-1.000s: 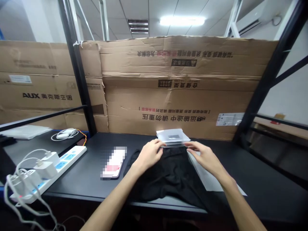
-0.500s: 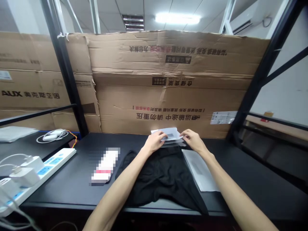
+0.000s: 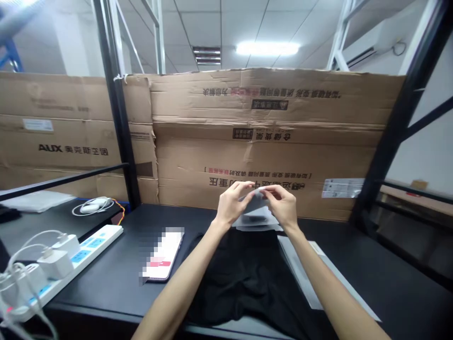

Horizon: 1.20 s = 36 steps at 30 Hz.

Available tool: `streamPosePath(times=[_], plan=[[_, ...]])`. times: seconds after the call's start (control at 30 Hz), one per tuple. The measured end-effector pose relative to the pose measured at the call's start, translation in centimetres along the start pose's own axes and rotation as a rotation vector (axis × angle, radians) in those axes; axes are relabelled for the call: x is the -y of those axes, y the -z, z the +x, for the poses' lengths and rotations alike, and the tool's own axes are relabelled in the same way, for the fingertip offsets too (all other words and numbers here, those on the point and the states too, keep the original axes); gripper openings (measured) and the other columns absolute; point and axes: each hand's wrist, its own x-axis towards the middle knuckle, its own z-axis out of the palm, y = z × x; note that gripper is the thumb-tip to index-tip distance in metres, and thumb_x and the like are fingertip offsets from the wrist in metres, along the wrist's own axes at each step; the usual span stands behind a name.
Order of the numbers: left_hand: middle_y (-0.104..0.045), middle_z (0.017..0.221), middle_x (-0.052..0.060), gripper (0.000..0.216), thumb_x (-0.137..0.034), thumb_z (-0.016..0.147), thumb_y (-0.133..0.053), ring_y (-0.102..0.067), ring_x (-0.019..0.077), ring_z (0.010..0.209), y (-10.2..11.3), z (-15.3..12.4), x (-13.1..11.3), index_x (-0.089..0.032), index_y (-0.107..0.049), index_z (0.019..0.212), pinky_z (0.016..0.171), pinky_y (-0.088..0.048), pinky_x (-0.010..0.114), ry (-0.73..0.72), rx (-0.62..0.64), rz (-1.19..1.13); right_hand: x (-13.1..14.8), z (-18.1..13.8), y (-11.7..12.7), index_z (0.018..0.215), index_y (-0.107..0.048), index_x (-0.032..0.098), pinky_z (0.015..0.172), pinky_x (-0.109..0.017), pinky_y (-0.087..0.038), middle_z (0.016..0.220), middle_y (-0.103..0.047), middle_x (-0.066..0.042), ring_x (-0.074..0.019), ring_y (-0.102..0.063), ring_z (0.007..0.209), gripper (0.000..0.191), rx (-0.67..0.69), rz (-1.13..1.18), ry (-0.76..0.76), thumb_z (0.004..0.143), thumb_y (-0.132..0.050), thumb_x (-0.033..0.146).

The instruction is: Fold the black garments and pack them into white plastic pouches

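Both hands are raised over a small stack of pale plastic bags [image 3: 260, 222] at the back of the desk. Between them is a small translucent plastic bag [image 3: 255, 203]. My right hand [image 3: 282, 204] pinches its upper edge between thumb and fingertips. My left hand [image 3: 231, 204] has its thumb against the bag's left side, with the forefinger curved above; the grip is partly hidden. In front of the stack a black cloth garment [image 3: 247, 283] lies spread out and wrinkled. Flat whitish plastic bags [image 3: 304, 274] rest to its right, partly under my right forearm.
A phone [image 3: 164, 255] with a blurred screen lies left of the garment. A white power strip [image 3: 79, 264] with plugged-in chargers runs along the left edge. Cardboard sheets [image 3: 269, 151] wall off the back, between black metal posts [image 3: 123, 108].
My hands have drawn closer together and lifted a small bag up off the stack. The camera view has tilted up and shifted left.
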Motion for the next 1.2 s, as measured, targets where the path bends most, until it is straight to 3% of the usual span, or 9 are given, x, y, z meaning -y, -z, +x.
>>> streamPosePath(times=[0.2, 0.4, 0.57, 0.83, 1.0, 1.2], plan=[[-0.079, 0.109, 0.000, 0.015, -0.041, 0.104, -0.068, -0.075, 0.0171, 0.100, 1.6, -0.2, -2.7, -0.030, -0.078, 0.108, 0.088, -0.057, 0.026, -0.036, -0.089, -0.023, 3.9, -2.2, -1.1, 0.090, -0.079, 0.024, 0.075, -0.035, -0.058, 0.083, -0.078, -0.003, -0.0227, -0.074, 0.076, 0.019, 0.035, 0.125, -0.007, 0.091, -0.077, 0.043], [-0.079, 0.101, -0.002, 0.014, -0.041, 0.102, -0.071, -0.074, 0.0162, 0.095, 2.3, -1.4, -2.3, -0.029, -0.079, 0.100, 0.083, -0.056, 0.026, -0.009, -0.068, -0.024, 3.5, -2.6, -1.0, 0.084, -0.076, 0.024, 0.074, -0.033, -0.054, 0.078, -0.075, -0.002, -0.0208, -0.070, 0.075, 0.019, 0.161, 0.149, -0.058, 0.091, -0.077, 0.041], [-0.079, 0.097, -0.002, 0.015, -0.040, 0.100, -0.073, -0.074, 0.0144, 0.088, 3.3, -3.4, -2.0, -0.028, -0.079, 0.093, 0.076, -0.055, 0.024, 0.075, -0.050, -0.036, 3.3, -2.9, -0.7, 0.082, -0.075, 0.023, 0.072, -0.032, -0.053, 0.075, -0.074, -0.001, -0.0199, -0.069, 0.073, 0.019, 0.173, 0.175, -0.118, 0.088, -0.080, 0.040], [-0.079, 0.099, 0.001, 0.021, -0.043, 0.104, -0.067, -0.073, 0.0177, 0.093, 5.4, -6.5, -1.6, -0.028, -0.079, 0.097, 0.085, -0.058, 0.028, 0.093, -0.031, 0.013, 4.4, -4.1, -1.6, 0.082, -0.073, 0.024, 0.072, -0.034, -0.055, 0.074, -0.074, -0.001, -0.0211, -0.069, 0.072, 0.025, 0.257, 0.189, -0.110, 0.087, -0.082, 0.046], [-0.077, 0.097, 0.000, 0.018, -0.040, 0.103, -0.067, -0.072, 0.0153, 0.084, 6.3, -2.9, -1.6, -0.027, -0.078, 0.098, 0.081, -0.056, 0.027, -0.005, 0.071, 0.033, 4.5, -3.7, -1.0, 0.079, -0.069, 0.024, 0.069, -0.033, -0.053, 0.073, -0.073, -0.001, -0.0203, -0.068, 0.071, 0.027, 0.169, 0.231, -0.119, 0.088, -0.081, 0.047], [-0.075, 0.098, 0.000, 0.018, -0.039, 0.101, -0.067, -0.071, 0.0161, 0.086, 7.7, 3.4, -2.4, -0.024, -0.076, 0.094, 0.073, -0.050, 0.025, -0.265, 0.388, 0.148, 3.9, -2.8, -0.1, 0.080, -0.067, 0.025, 0.065, -0.032, -0.052, 0.074, -0.072, -0.001, -0.0200, -0.067, 0.070, 0.029, 0.027, 0.258, -0.127, 0.085, -0.083, 0.048]])
